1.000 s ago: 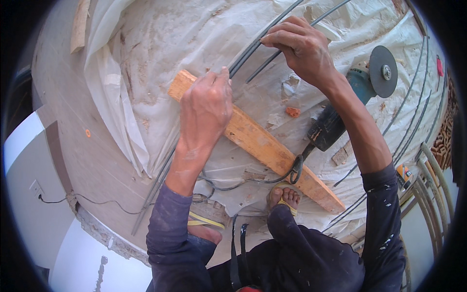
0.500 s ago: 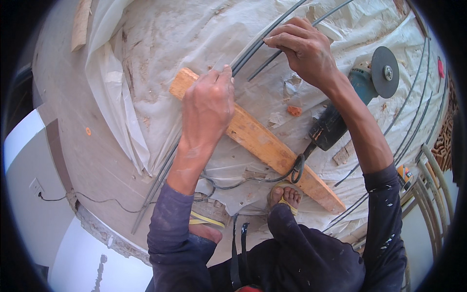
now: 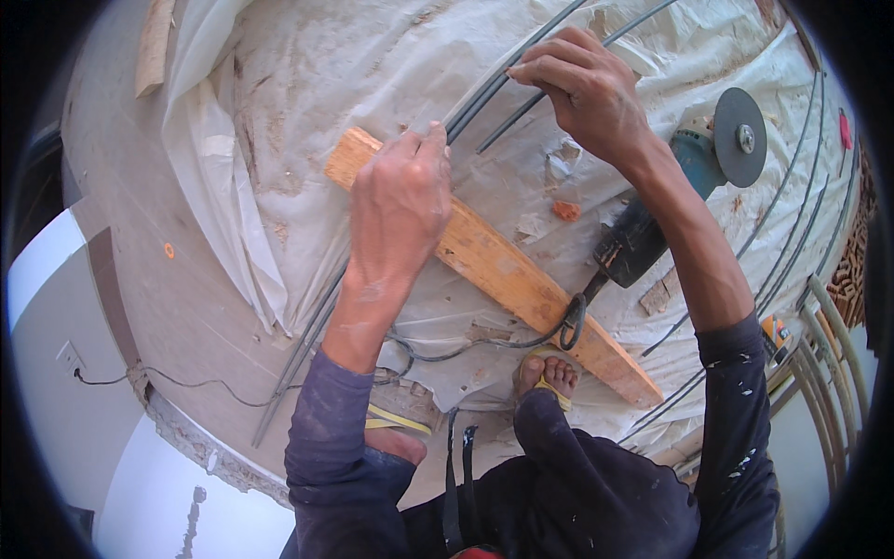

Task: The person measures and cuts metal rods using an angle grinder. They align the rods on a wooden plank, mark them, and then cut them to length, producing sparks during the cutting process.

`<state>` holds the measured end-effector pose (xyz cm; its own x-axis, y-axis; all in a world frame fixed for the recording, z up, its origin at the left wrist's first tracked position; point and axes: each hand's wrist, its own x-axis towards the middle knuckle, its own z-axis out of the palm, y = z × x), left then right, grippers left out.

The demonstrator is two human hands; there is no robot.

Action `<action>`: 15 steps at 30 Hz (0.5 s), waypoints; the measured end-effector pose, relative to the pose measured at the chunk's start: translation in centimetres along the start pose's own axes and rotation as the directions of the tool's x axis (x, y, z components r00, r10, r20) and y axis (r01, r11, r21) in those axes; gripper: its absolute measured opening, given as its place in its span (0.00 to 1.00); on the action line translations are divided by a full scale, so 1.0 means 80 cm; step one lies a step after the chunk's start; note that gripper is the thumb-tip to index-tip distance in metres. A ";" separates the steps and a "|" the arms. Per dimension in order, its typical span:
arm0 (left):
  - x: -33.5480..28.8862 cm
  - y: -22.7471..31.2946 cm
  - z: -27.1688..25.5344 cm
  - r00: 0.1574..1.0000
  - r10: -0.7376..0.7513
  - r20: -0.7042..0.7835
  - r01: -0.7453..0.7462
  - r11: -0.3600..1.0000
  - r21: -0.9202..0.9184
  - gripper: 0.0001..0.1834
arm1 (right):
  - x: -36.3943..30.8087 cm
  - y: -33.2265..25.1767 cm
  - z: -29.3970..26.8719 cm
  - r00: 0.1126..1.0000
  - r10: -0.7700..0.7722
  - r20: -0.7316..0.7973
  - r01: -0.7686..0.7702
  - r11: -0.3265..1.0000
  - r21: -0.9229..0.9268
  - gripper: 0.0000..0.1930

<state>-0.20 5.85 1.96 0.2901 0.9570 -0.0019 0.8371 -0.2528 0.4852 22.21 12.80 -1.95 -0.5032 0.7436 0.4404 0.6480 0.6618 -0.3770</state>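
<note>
My left hand (image 3: 400,200) is closed round a bundle of thin grey metal rods (image 3: 488,93). The rods run from far right, under my fist, and out again to the near left. Beneath that hand a wooden board (image 3: 507,265) lies at a slant. My right hand (image 3: 589,91) is farther along, fingers bent and tips pinched together at the bundle's right edge; what they hold there is hidden. Below my right wrist passes a separate rod (image 3: 507,125), its end lying short of the bundle. Beside my right forearm rests an angle grinder (image 3: 643,238) with a dark cutting disc (image 3: 739,138).
White plastic sheeting (image 3: 317,56) covers the floor in folds. The grinder's black cable (image 3: 447,357) loops over the board and runs left to a wall socket (image 3: 70,358). More rods (image 3: 787,200) and bent pipes (image 3: 824,401) lie at right. A brick shard (image 3: 565,211) sits mid-floor.
</note>
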 end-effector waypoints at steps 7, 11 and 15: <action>0.000 -0.001 0.000 1.000 -0.005 -0.002 0.005 1.000 0.008 0.12 | 0.007 -0.009 -0.003 0.997 0.053 -0.051 -0.050 0.997 0.055 0.09; 0.001 0.000 0.003 0.999 0.020 -0.028 -0.021 1.000 -0.012 0.12 | 0.007 -0.006 0.001 0.998 0.046 -0.037 -0.045 0.998 0.035 0.10; 0.001 0.000 0.001 1.000 0.007 -0.009 -0.007 1.000 -0.007 0.12 | 0.010 -0.004 0.000 1.000 0.022 -0.019 -0.021 0.999 0.049 0.09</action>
<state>-0.20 5.89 1.89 0.2918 0.9564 0.0096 0.8316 -0.2586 0.4915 21.60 13.15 -1.46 -0.4777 0.7560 0.4476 0.6296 0.6499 -0.4258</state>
